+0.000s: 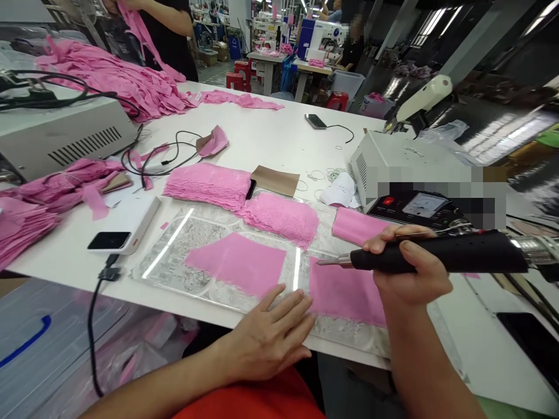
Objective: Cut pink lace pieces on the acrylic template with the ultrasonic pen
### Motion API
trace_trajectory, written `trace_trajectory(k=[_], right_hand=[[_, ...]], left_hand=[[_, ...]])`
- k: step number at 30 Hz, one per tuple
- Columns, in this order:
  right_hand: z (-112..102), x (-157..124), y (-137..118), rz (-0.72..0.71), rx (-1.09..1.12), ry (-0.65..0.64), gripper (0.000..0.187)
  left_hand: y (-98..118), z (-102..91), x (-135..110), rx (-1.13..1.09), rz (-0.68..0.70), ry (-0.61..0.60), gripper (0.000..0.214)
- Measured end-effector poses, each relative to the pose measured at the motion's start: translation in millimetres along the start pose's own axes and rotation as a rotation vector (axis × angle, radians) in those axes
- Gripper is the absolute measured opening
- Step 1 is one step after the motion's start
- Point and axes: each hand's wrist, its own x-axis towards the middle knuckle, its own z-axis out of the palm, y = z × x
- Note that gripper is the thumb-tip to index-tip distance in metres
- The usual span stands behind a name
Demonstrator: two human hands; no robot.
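My right hand [408, 265] is closed around a black hand-held tool [441, 259] whose metal tip points left above a pink fabric piece [345, 291]. My left hand [271, 334] lies flat with fingers stretched out on the clear glass plate [174, 256] at the table's front edge, between that piece and another flat pink fabric piece [238, 262]. Two stacks of pink lace pieces [207, 183] [282, 215] sit just behind the plate. A smaller pink folded piece [356, 226] lies near the tool.
A phone on a white power bank [122, 235] with a cable lies left of the plate. Grey machine boxes [61, 137] [393, 160] stand left and right. Heaps of pink fabric [113, 75] cover the far left, where another person [168, 32] handles cloth. A second phone [315, 121] lies farther back.
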Motion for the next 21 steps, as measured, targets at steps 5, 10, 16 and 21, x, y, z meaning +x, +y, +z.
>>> trace_trajectory(k=[5,10,16,21], right_hand=[[-0.9,2.3,3.6,-0.042,0.001,0.012,0.012],[2.9,0.4,7.7,-0.053,-0.009,-0.001,0.013],[5.4,-1.5,9.7,-0.072,-0.021,-0.020,0.012],[7.4,-2.7,13.0,-0.080,-0.018,-0.026,0.013]], left_hand=[[0.5,7.0,6.7,0.038,-0.020,-0.015,0.043],[0.5,6.3,8.7,0.076,-0.024,-0.044,0.045],[-0.2,8.0,7.8,0.084,-0.022,-0.065,0.047],[-0.6,9.2,7.6,0.079,-0.020,-0.079,0.047]])
